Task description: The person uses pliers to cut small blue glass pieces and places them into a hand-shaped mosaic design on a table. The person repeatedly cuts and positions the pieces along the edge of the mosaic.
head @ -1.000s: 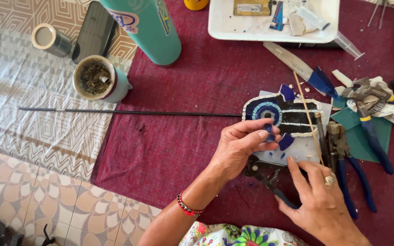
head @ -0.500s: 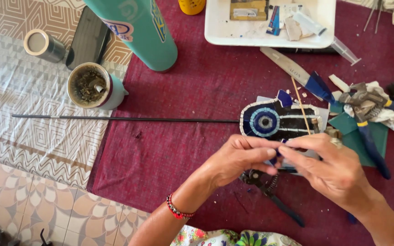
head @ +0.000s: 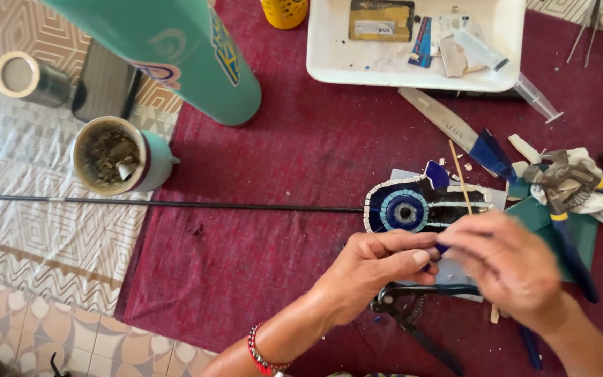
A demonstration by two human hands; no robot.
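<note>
**Entry: mosaic work, both hands at one chip**

- Landmark: eye mosaic [head: 413, 206], blue and white, flat on the maroon cloth [head: 280, 174]
- Blue chip [head: 441, 247]: small and dark, held in the air just below the mosaic's lower edge
- Left hand [head: 375, 269]: below and left of the mosaic, grip clenched on the chip between thumb and fingertips
- Right hand [head: 507, 262]: below and right of the mosaic, fingertips meeting the chip. It is motion-blurred, so we cannot tell whether its grip is closed
- Pliers [head: 413, 304]: black-handled, lying untouched below the mosaic, under the hands
- Wooden stick [head: 460, 174]: lying across the mosaic's right part
- Black rod [head: 176, 204]: running left from the mosaic
- White tray [head: 329, 66]: well above the mosaic
- Step in hand, as we judge it: fingering or turning the chip between both hands
- Any further move calls for a fine, steady pinch, since the chip is tiny
- Against a second ago: the right hand has left the pliers and risen to join the left at the chip
</note>
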